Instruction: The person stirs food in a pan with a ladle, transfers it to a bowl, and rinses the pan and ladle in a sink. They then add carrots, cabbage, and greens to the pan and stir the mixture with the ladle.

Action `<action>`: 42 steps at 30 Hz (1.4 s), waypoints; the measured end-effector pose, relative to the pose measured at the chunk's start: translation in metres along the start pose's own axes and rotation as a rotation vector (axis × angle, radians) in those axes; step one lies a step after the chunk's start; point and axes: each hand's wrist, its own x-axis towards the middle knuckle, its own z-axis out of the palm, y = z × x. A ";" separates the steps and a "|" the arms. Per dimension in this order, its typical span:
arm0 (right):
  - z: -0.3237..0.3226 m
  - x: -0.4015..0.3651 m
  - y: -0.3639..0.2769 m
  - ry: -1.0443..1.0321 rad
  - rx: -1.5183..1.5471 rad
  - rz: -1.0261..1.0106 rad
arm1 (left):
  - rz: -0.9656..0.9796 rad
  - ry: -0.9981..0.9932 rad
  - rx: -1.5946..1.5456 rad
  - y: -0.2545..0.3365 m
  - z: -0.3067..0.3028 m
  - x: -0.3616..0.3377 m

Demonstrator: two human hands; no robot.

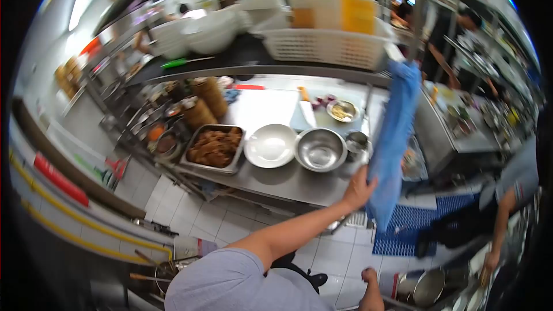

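Observation:
A long blue cloth point(393, 144) hangs from the right end of the steel shelf. My left hand point(359, 189) reaches out to its lower left edge, fingers closed around it and partly hidden behind the fabric. Low in the view, my right hand point(369, 275) is held away from the counter with its fingers curled, and nothing shows in it. To the left of the cloth, a steel mixing bowl point(321, 150) and a white bowl point(270, 146) stand side by side on the steel counter. Beside them is a metal tray point(236, 164) of browned meat.
A knife point(306, 108) lies on a cutting board behind the bowls, near a small bowl of chopped food point(343, 111). Overhead, the shelf point(253, 70) carries a white basket point(325, 45) of bottles. A co-worker point(515, 184) stands at right by a blue floor mat point(403, 227).

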 end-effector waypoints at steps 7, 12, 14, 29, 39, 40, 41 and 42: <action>0.113 0.023 -0.077 -0.306 0.425 0.206 | -0.115 -0.824 -0.086 -0.086 -0.166 -0.147; 0.131 -0.015 -0.246 -0.525 0.257 -0.205 | -0.548 -0.660 0.104 -0.173 -0.352 -0.226; 0.115 -0.032 -0.345 -0.711 -0.081 -0.488 | -0.645 -0.536 0.165 -0.204 -0.426 -0.237; 0.048 -0.218 -1.160 -0.119 0.238 -1.553 | -0.655 1.113 -0.167 -0.283 -0.885 -0.080; 0.139 -0.112 -1.333 0.129 -0.010 -1.414 | -0.869 1.064 0.413 -0.410 -0.944 -0.036; 0.133 -0.117 -1.335 0.099 0.018 -1.433 | -0.863 1.078 0.463 -0.405 -0.943 -0.031; 0.132 -0.116 -1.339 0.068 0.036 -1.455 | -0.860 1.097 0.506 -0.401 -0.938 -0.029; 0.136 -0.108 -1.342 0.064 0.079 -1.532 | -0.811 1.155 0.376 -0.397 -0.935 -0.026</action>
